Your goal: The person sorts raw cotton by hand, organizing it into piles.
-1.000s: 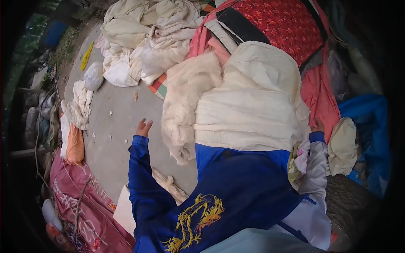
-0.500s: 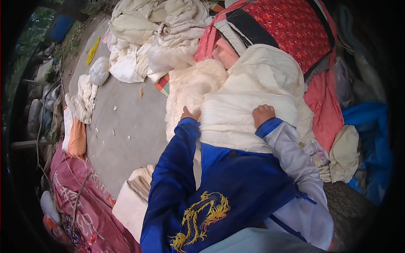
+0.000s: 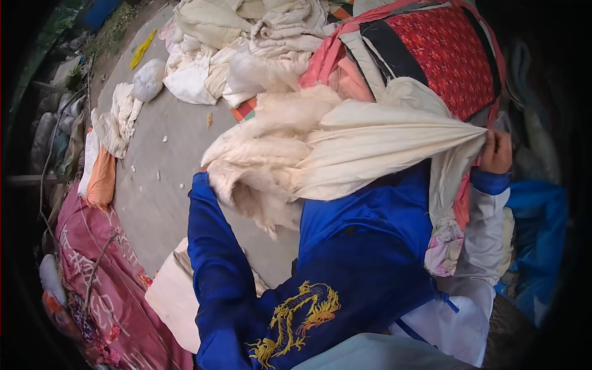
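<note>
A cream cotton cloth (image 3: 370, 145) stretches across my lap, its folds drawn tight toward the right. My right hand (image 3: 496, 152) pinches its corner, with a loose end hanging below. On the left the cloth runs into fluffy off-white cotton batting (image 3: 259, 154), raised off my lap with a ragged lower edge. My left hand (image 3: 204, 168) grips the batting's far left edge; its fingers are mostly hidden behind the wadding.
Piled cream cloths (image 3: 213, 61) lie ahead on the grey ground (image 3: 166, 129). A red patterned quilted bundle (image 3: 447, 58) stands ahead right. At left are a white plastic bag (image 3: 148, 80), an orange bundle (image 3: 102, 179) and a maroon printed sack (image 3: 105, 271). Blue sheeting (image 3: 536, 228) lies right.
Both hands have moved apart, the left to the left and the right to the right. The cloth and batting, flat on my lap before, are now lifted and pulled taut between them.
</note>
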`<state>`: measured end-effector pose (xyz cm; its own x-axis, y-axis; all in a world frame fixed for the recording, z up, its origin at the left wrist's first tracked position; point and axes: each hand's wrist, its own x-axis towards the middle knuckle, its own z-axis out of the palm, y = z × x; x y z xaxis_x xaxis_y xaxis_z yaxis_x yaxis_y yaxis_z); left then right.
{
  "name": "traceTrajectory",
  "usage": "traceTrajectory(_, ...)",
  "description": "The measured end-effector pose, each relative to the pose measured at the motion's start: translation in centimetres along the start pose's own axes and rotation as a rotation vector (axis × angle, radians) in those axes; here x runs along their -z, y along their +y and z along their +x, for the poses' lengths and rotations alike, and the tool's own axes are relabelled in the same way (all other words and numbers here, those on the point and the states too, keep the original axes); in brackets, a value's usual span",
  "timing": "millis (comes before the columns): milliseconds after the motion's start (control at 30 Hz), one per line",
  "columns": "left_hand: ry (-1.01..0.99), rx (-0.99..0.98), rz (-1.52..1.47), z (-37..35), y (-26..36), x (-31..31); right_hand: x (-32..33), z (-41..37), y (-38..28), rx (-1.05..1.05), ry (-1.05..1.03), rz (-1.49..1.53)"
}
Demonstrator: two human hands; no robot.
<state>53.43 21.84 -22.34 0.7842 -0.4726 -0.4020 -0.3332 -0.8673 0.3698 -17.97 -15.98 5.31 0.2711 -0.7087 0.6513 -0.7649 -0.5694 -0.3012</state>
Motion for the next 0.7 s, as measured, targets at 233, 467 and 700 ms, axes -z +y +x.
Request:
traceTrajectory(233,-0.166,0.127,0.407,-0.6,-8.6,-1.8,13.9,2.1,15.9,-0.425,0.481,0.225)
traceTrajectory(467,-0.107,0.060,0.328,2.9,-7.6,-7.7,29.0,1.6,20.0,-0.446,0.886,-0.267)
traceTrajectory(700,-0.083,-0.759,-0.349,-14.6,27.3,-8.4,31.2,-14.8,35.2,-0.792,0.603,-0.239)
